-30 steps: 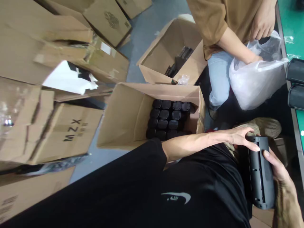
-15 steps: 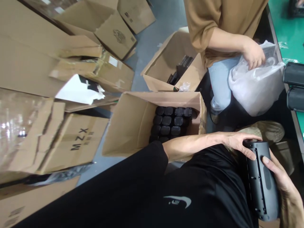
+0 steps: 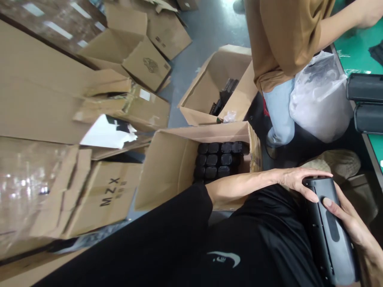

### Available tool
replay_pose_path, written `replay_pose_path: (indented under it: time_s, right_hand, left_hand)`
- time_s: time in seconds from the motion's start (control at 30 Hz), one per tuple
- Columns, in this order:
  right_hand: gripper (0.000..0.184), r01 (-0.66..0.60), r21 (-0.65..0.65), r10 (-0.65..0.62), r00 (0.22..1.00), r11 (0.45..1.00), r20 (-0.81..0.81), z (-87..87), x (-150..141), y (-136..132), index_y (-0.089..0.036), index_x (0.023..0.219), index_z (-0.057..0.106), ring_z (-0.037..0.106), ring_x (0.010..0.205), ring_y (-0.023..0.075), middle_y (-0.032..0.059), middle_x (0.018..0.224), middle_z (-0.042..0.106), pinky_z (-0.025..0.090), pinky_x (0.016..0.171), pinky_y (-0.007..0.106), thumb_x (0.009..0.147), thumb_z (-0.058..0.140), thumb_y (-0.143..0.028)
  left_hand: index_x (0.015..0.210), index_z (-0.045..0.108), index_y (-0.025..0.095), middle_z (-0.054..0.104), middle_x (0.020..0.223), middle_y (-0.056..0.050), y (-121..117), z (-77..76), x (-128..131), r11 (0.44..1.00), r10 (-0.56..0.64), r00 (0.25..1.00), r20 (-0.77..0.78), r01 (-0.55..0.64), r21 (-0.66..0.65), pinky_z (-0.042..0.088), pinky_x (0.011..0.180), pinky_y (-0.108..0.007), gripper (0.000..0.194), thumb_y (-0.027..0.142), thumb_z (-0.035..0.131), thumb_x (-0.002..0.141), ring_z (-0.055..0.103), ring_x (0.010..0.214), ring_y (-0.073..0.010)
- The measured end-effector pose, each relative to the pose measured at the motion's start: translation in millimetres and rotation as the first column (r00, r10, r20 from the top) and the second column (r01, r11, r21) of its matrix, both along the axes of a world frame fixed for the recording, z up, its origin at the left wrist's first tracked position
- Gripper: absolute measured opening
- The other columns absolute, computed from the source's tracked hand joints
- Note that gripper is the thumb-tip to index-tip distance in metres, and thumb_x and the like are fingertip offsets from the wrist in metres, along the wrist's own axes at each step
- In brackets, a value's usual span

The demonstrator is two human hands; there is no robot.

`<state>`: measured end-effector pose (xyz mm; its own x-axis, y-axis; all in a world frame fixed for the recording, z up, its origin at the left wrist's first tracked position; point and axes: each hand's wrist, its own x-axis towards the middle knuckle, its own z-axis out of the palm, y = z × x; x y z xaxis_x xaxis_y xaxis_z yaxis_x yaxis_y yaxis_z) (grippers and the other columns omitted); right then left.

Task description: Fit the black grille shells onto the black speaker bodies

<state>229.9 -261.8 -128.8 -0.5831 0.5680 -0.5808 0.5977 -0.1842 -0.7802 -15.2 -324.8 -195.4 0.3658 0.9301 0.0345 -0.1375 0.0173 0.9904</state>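
Observation:
Both hands hold a long black plastic housing (image 3: pixel 332 229) with rounded edges, a lengthwise seam and a dark oval strip. It lies at the lower right against my black clothing. My left hand (image 3: pixel 295 181) grips its upper end, thumb on the near face and fingers over the top edge. Along its right side, my right hand (image 3: pixel 348 213) is wrapped, thumb pressed on the face beside the oval strip. The right fingers behind the housing are mostly hidden. Beneath my left forearm stands an open cardboard box (image 3: pixel 167 167) with several black pieces (image 3: pixel 212 160) in rows.
Another open box (image 3: pixel 197 91) with black parts stands behind. A co-worker's sleeve (image 3: pixel 287 40) and a white plastic bag (image 3: pixel 320 103) are at the upper right. Two black housings (image 3: pixel 366 87) overhang the green table's edge (image 3: pixel 371 147). Cardboard boxes (image 3: pixel 113 199) crowd the left.
The co-worker's hand has left the plastic bag and reached over the green table. The housing has turned slightly in my hands, showing less of its slotted side. My view has shifted a little.

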Motion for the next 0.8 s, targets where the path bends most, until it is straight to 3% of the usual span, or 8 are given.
replay_pose_path:
  time_s: [0.13,0.4,0.57,0.7,0.8]
  right_hand:
    - [0.088,-0.016,-0.005,0.017,1.000,1.000,0.014,-2.8,3,-2,-0.040,0.167,0.041,0.043,0.155,0.0356,0.0025,0.169,0.046,0.030,0.129,0.055,0.090,0.071,-0.069]
    - [0.093,-0.045,0.018,0.044,0.998,0.999,0.049,-5.2,-2,-1,-0.037,0.168,0.038,0.036,0.160,0.0338,0.0026,0.173,0.040,0.023,0.132,0.054,0.089,0.071,-0.072]
    - [0.097,-0.047,0.036,0.043,0.995,0.998,0.092,5.0,-12,2,-0.035,0.165,0.046,0.040,0.157,0.0381,0.0039,0.167,0.048,0.034,0.128,0.051,0.082,0.072,-0.079]
    - [0.100,0.045,0.286,-0.097,0.980,0.957,0.171,3.6,35,-23,-0.034,0.162,0.049,0.050,0.147,0.0444,0.0090,0.158,0.057,0.033,0.126,0.060,0.078,0.072,-0.082]
    - [0.126,0.186,0.449,-0.294,0.938,0.874,0.183,-8.6,81,-64,-0.023,0.166,0.042,0.046,0.146,0.0501,0.0180,0.159,0.050,0.035,0.123,0.066,0.062,0.083,-0.083]
  left_hand:
    - [0.162,0.051,0.026,0.049,0.169,-0.005,0,2.7,-1,0.998,-0.042,0.996,0.078,0.045,-0.041,0.028,0.135,-0.042,0.104,0.050,0.093,0.070,0.040,0.161,-0.0301]
    - [0.150,0.064,0.029,0.061,0.157,-0.005,-2,3.2,2,0.999,0.021,0.997,0.072,-0.017,-0.047,0.036,0.131,-0.045,0.093,0.051,0.095,0.065,0.051,0.152,-0.0321]
    - [0.148,0.063,0.025,0.065,0.147,-0.009,-5,-2.9,7,0.995,0.103,0.990,0.100,-0.101,-0.019,0.043,0.123,-0.047,0.088,0.055,0.091,0.069,0.059,0.141,-0.0330]
    - [0.150,0.058,0.025,0.066,0.137,-0.010,-9,-6.8,-2,0.989,0.126,0.991,0.049,-0.121,-0.081,0.050,0.112,-0.045,0.092,0.052,0.092,0.069,0.064,0.126,-0.0315]
    - [0.151,0.053,0.024,0.067,0.128,-0.009,-14,-11.1,-8,0.977,0.182,0.982,0.054,-0.175,-0.123,0.052,0.106,-0.045,0.096,0.052,0.093,0.067,0.066,0.114,-0.0289]
